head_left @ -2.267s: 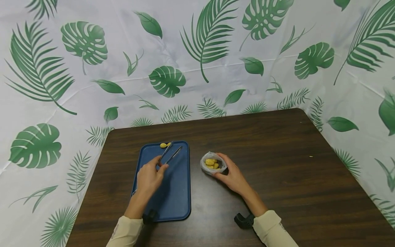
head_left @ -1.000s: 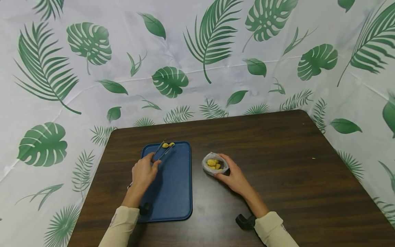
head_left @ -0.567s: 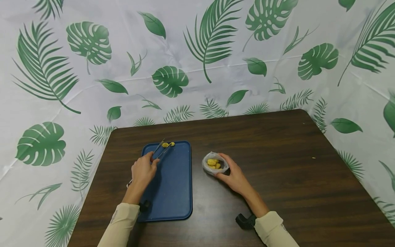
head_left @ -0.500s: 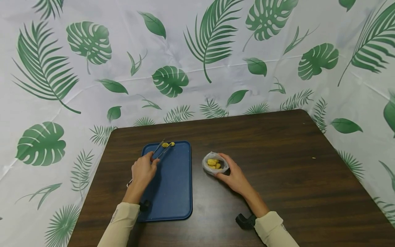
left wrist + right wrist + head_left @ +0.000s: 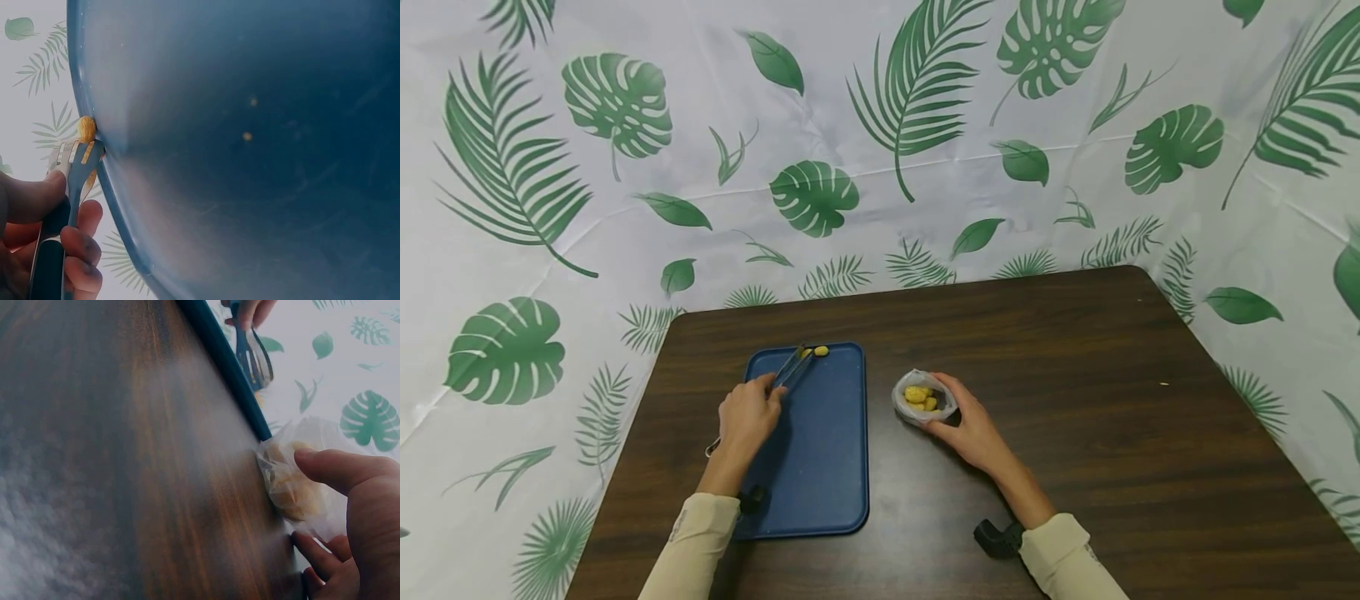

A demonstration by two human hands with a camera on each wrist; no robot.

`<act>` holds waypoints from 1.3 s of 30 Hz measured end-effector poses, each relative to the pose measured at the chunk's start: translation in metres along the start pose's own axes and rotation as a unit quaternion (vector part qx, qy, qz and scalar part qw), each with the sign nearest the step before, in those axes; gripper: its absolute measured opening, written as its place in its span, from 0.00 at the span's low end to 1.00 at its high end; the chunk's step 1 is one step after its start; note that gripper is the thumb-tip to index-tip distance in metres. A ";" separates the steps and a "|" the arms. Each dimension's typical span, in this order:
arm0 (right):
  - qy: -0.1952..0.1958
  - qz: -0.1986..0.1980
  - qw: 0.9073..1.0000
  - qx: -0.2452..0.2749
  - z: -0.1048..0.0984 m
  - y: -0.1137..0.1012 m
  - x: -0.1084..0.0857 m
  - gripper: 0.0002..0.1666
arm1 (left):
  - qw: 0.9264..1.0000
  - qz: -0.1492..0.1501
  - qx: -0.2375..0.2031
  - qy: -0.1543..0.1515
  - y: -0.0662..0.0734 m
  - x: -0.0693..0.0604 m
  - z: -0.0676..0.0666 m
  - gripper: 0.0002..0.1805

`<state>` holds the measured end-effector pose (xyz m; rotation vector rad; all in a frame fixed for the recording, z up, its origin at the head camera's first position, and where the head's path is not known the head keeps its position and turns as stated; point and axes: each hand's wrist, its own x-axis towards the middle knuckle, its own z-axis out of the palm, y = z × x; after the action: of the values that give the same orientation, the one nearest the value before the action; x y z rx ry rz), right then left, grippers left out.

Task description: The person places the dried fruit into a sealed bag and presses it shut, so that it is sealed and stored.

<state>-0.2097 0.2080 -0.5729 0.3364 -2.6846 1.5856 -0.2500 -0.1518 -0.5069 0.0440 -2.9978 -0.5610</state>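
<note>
Tongs [image 5: 76,178] with slotted metal ends reach over the far edge of the blue tray [image 5: 816,471], held in the left hand [image 5: 748,421], whose fingers are curled round them, the thumb pressing from one side. Their tips lie at one yellow piece [image 5: 805,353] near that edge; whether they pinch it, I cannot tell. Just beside it, toward the tray's far right corner, sits a second yellow piece [image 5: 822,351]. A small loop at the rear of the tongs pokes out past the wrist, and two pale crumbs [image 5: 247,136] dot the tray floor. To the right of the tray, near but apart from it, stands a thin plastic bag [image 5: 898,402], its mouth facing up, with several more yellow pieces [image 5: 917,394] inside (their exact number is hard to make out). The right hand [image 5: 966,429] grips the bag's side, thumb and fingers spread about it. Both forearms wear rolled cream sleeves [image 5: 1067,554], and a black device [image 5: 997,538] sits at each wrist. Everything rests on a dark wood-grain surface [image 5: 1075,400], where a yellow scrap [image 5: 1163,384] lies well off to the right. Behind hangs white cloth [image 5: 700,250] printed with green leaves.
</note>
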 end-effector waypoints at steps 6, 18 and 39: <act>-0.006 -0.006 1.000 0.000 0.002 0.001 0.001 0.46 | 1.000 -0.008 -0.007 -0.002 -0.004 -0.009 0.000 0.20; -0.003 0.001 1.000 0.007 0.003 0.001 0.000 0.47 | 0.999 -0.019 -0.032 0.007 -0.002 -0.022 -0.005 0.22; 0.004 0.000 1.000 0.009 0.000 0.000 0.000 0.46 | 0.997 -0.020 -0.056 0.044 0.012 -0.032 -0.021 0.22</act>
<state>-0.2094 0.2082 -0.5728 0.3291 -2.6667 1.6073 -0.2159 -0.1469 -0.4859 0.1183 -2.8815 -0.7115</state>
